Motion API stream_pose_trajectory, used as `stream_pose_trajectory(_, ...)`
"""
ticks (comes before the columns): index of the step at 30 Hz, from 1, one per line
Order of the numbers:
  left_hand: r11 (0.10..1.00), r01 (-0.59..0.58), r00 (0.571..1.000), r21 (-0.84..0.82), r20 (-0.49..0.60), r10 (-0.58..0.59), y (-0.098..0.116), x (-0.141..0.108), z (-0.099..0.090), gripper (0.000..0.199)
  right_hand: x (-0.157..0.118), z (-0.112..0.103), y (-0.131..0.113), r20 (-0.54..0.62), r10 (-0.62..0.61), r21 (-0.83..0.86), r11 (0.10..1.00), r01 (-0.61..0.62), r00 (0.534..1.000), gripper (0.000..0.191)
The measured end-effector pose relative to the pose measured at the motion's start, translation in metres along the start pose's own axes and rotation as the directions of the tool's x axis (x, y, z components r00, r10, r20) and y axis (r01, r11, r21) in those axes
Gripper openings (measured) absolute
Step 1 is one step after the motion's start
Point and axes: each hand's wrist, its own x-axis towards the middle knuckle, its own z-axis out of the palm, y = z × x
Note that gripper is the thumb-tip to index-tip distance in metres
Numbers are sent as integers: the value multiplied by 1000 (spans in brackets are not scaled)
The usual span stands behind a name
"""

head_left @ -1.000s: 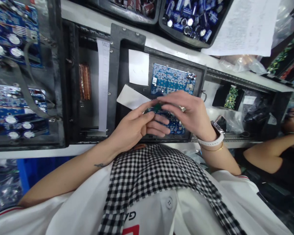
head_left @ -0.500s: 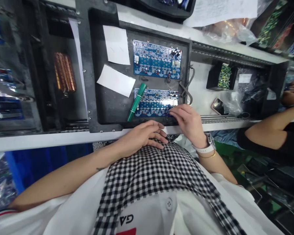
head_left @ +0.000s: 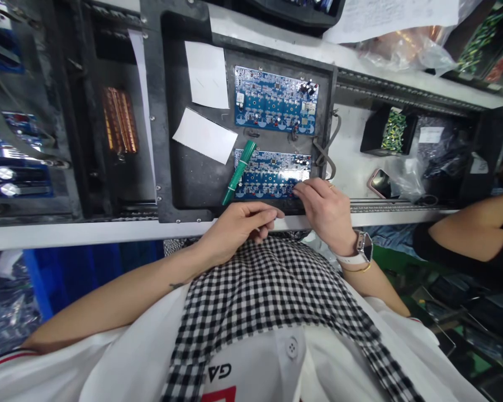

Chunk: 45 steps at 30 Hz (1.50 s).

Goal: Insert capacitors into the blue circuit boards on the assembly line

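Observation:
My right hand [head_left: 329,212] is at the lower right corner of the nearer blue circuit board [head_left: 272,174], thumb and fingers pinched together; whatever is between them is too small or hidden. My left hand [head_left: 241,226] hovers by the front edge of the black tray [head_left: 197,190], its fingers curled and thumb against the forefinger, with any small piece in it impossible to name. Across the left end of that board lies a green marker pen [head_left: 240,172], tilted. A second blue circuit board [head_left: 275,100] sits behind it in the same tray.
Two white cards [head_left: 205,137] lie in the tray's left part. Left of it are copper-coloured parts [head_left: 120,120] and more boards. To the right stand a black box of green-yellow components [head_left: 394,131], a phone [head_left: 379,183] and plastic bags. Another person's arm [head_left: 473,223] is at far right.
My left hand has gone from loosely spread fingers to a closed, curled grip. My right hand stays at the board's corner. The whole view has shifted slightly.

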Motion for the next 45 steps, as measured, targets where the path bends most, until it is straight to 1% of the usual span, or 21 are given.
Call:
stream_pose_trajectory(3, 995, -19, 1000, -96, -26, 17, -2, -1, -1, 19, -1, 2, 5, 16, -56, -11, 998, 56, 998, 20)
stream_pose_trajectory(5, 992, -26, 1000, -122, -15, 24, -3, -1, -1, 21, -2, 2, 9, 49, -116, 9, 993, 115, 992, 21)
stream_pose_trajectory(7, 991, -41, 999, -131, 11, 42, -3, -1, -2, 22, -2, -1, 9, 55, -138, 56, 989, 135, 989, 24)
stream_pose_trajectory(8, 990, -47, 998, -133, 28, 51, -3, -1, -3, 22, -2, -5, 7, 38, -126, 109, 987, 121, 991, 26)
stream_pose_trajectory(10, 989, -61, 996, -137, 58, 70, -3, -1, -3, 25, -2, -16, -5, 4, -78, 292, 954, 74, 997, 30)
stream_pose_trajectory(12, 986, -82, 992, -142, 83, 95, -3, -2, -3, 30, -2, -26, -19, 2, -46, 496, 867, 39, 999, 29)
stream_pose_trajectory(13, 985, -91, 990, -144, 92, 105, -3, -3, -3, 33, -1, -29, -26, 11, -42, 568, 823, 29, 999, 27)
stream_pose_trajectory(14, 985, -96, 989, -145, 94, 110, -3, -4, -2, 36, -1, -31, -31, 15, -35, 607, 795, 19, 999, 23)
stream_pose_trajectory(15, 986, -90, 991, -141, 87, 103, -3, -5, -2, 37, 0, -30, -35, 11, -21, 611, 791, 10, 1000, 20)
stream_pose_trajectory(17, 992, -50, 996, -119, 61, 58, -4, -9, -3, 36, 4, -21, -35, -20, 20, 534, 845, -6, 1000, 16)
stream_pose_trajectory(20, 998, 11, 998, -62, 55, -7, -5, -14, -5, 30, 10, -1, -28, -65, 23, 319, 948, -1, 998, 19)
stream_pose_trajectory(22, 999, 6, 997, -32, 77, -3, -6, -18, -7, 28, 13, 9, -25, -62, -9, 238, 971, 23, 998, 22)
stream_pose_trajectory(24, 1000, -25, 995, -15, 95, 26, -8, -21, -9, 26, 14, 14, -24, -55, -36, 209, 977, 47, 998, 24)
stream_pose_trajectory(27, 998, -69, 992, 9, 111, 68, -8, -23, -12, 25, 14, 14, -25, -52, -62, 166, 984, 70, 997, 23)
stream_pose_trajectory(33, 988, -104, 985, 115, 149, 87, -5, -23, -15, 17, 12, 11, -26, -31, -81, 103, 991, 84, 996, 23)
stream_pose_trajectory(37, 977, -133, 981, 168, 166, 105, -3, -24, -16, 17, 13, 10, -27, 0, -80, 68, 994, 80, 997, 23)
stream_pose_trajectory(41, 969, -146, 980, 197, 164, 114, -1, -24, -15, 16, 12, 9, -25, 41, -85, 31, 996, 84, 996, 25)
stream_pose_trajectory(45, 952, -150, 983, 268, 146, 114, 1, -23, -13, 16, 14, 6, -26, 91, -116, 18, 993, 114, 989, 27)
